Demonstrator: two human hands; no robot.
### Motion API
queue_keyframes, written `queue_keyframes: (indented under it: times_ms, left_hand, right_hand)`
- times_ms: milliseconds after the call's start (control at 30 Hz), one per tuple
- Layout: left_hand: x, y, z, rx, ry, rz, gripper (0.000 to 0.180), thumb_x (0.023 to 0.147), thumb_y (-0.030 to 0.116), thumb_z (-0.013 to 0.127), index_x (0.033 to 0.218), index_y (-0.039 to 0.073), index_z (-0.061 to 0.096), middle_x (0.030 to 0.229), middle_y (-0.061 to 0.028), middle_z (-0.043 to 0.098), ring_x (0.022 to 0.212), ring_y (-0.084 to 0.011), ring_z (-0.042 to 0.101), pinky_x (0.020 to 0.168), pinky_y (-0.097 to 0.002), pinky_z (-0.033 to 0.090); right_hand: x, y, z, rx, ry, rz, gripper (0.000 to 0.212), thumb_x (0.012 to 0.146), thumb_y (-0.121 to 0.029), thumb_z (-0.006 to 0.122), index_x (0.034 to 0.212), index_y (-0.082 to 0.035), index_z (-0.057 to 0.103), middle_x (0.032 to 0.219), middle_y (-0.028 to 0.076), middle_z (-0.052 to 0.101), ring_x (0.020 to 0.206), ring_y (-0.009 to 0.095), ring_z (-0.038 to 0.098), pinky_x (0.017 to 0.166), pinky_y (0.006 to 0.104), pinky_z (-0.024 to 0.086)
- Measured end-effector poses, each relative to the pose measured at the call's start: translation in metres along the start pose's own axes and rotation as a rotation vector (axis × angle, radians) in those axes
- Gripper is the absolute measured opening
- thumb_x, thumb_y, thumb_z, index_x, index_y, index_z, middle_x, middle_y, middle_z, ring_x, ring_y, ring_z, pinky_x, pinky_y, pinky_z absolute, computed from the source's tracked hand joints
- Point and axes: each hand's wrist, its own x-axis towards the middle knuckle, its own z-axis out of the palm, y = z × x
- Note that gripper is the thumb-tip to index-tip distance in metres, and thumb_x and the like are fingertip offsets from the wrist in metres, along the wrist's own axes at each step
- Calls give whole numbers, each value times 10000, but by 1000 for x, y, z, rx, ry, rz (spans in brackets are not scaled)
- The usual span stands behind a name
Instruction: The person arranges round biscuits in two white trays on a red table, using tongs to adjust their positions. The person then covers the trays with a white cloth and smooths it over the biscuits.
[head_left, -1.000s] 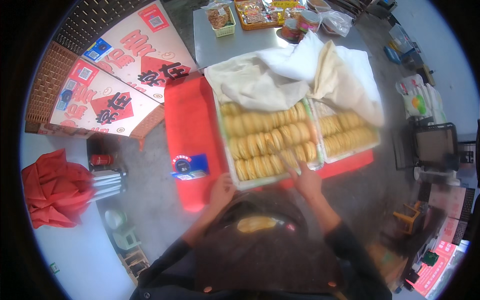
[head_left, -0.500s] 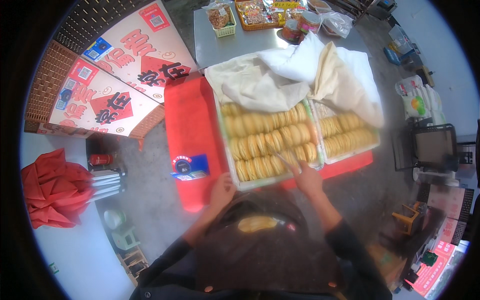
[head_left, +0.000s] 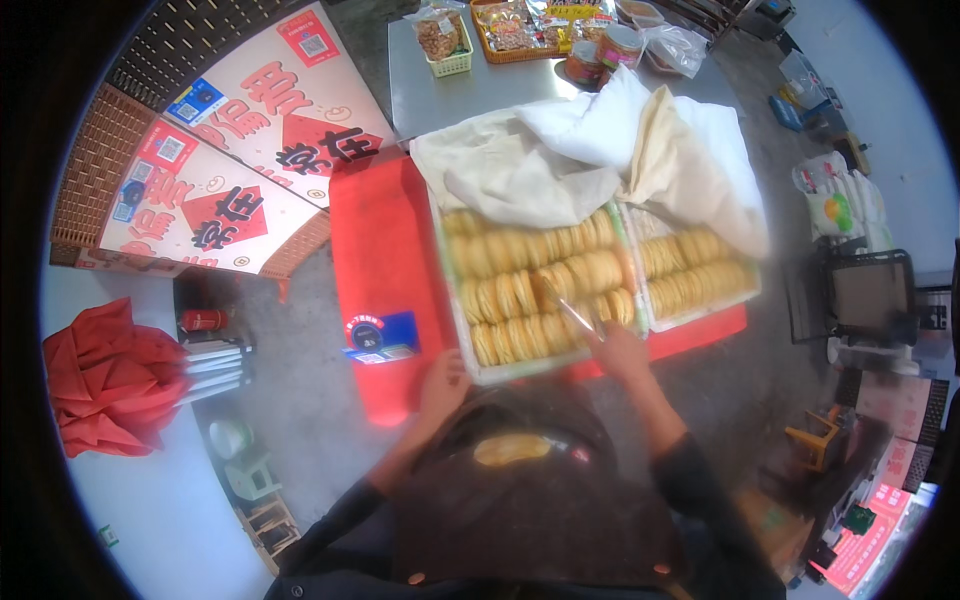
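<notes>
Tongs [head_left: 577, 314] of shiny metal are gripped in my right hand [head_left: 622, 352], which is closed around their near end. Their tips reach among round yellow flat cakes [head_left: 517, 338], which stand on edge in rows. At the tips, one cake [head_left: 546, 290] shows a browned face; whether the tongs pinch it I cannot tell. These cakes fill a white tray [head_left: 527, 370] on a red cloth. My left hand [head_left: 446, 382] is at the tray's near left corner, fingers curled against its edge.
A second tray [head_left: 705, 311] of cakes adjoins on the right. Cream and white cloths [head_left: 560, 180] cover both trays' far parts. A blue card [head_left: 385, 337] lies left. Behind, a metal table [head_left: 540, 85] bears baskets, jars and bags. Printed boards [head_left: 200, 215] stand at the left.
My right hand has shifted slightly right and nearer to me, with the tongs now turned more visibly. A browned cake face shows at their tips. My left hand stays nearly still.
</notes>
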Motion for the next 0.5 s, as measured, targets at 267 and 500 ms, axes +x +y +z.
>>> queue_keyframes:
  times_ms: [267, 500]
  left_hand:
    - [0, -8, 0, 3, -11, -60, 523, 923, 67, 720, 1422, 28, 568, 1199, -136, 677, 1010, -239, 701, 887, -366, 604]
    - [-2, -13, 4, 32, 2, -20, 507, 935, 56, 708, 1420, 23, 564, 1181, -129, 679, 1052, -229, 687, 908, -363, 600]
  right_hand:
    - [38, 30, -5, 14, -48, -73, 629, 976, -632, 624, 1160, -36, 705, 1050, 273, 761, 1032, 448, 734, 888, 557, 564]
    - [9, 19, -18, -30, -6, -67, 636, 994, -636, 620, 1205, -40, 696, 1045, 255, 765, 1027, 459, 726, 872, 555, 563]
